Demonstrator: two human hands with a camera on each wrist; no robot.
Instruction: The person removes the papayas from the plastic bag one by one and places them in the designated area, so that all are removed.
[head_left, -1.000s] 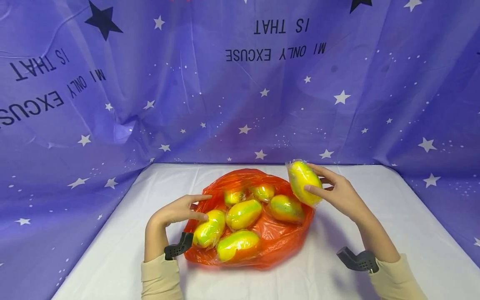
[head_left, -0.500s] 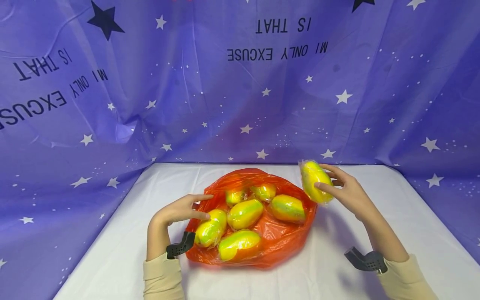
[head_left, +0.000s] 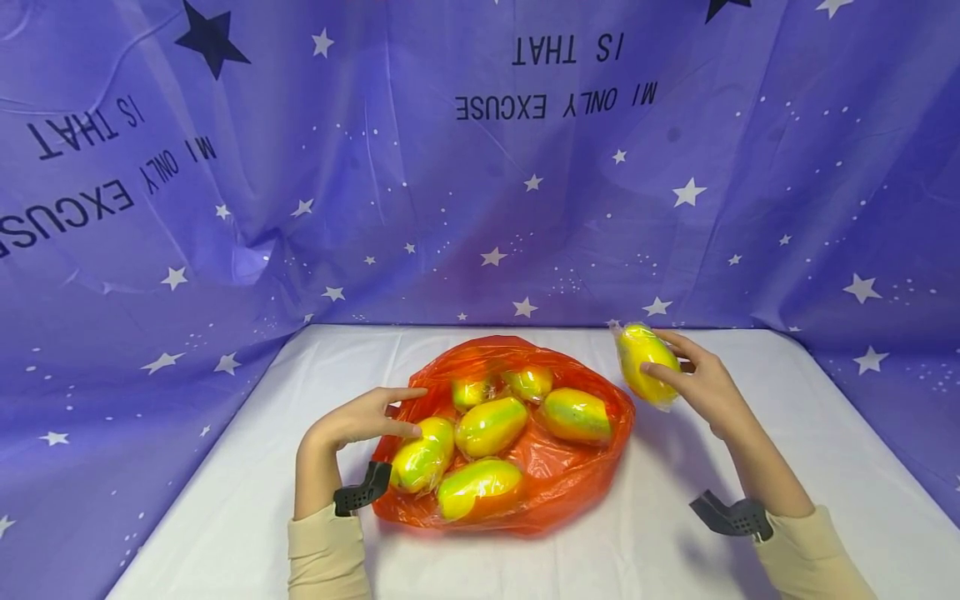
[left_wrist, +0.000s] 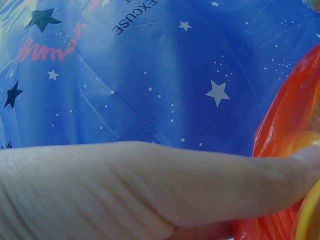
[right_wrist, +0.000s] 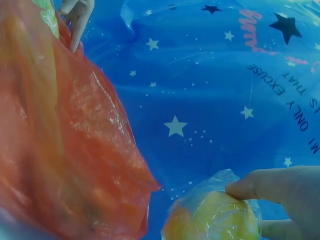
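Note:
My right hand holds a yellow-green mango in clear film, raised just off the right side of a red plastic bag. The thumb lies across the fruit's front and the fingers reach behind it. The right wrist view has this wrapped mango at its bottom edge. At the bag's left rim, my left hand grips the film, its index finger stretched over the rim. Its thumb overlaps another wrapped mango; its other fingers are mostly hidden. Several more mangoes, such as the middle one, lie inside the open bag.
The bag sits on a table with a white cloth. Behind and at both sides hangs a purple curtain with stars and upside-down lettering. Each forearm wears a black wrist mount below the hand.
My right hand has carried the wrapped mango rightward, from over the bag's right rim to beside it. My left hand and the other mangoes keep their places.

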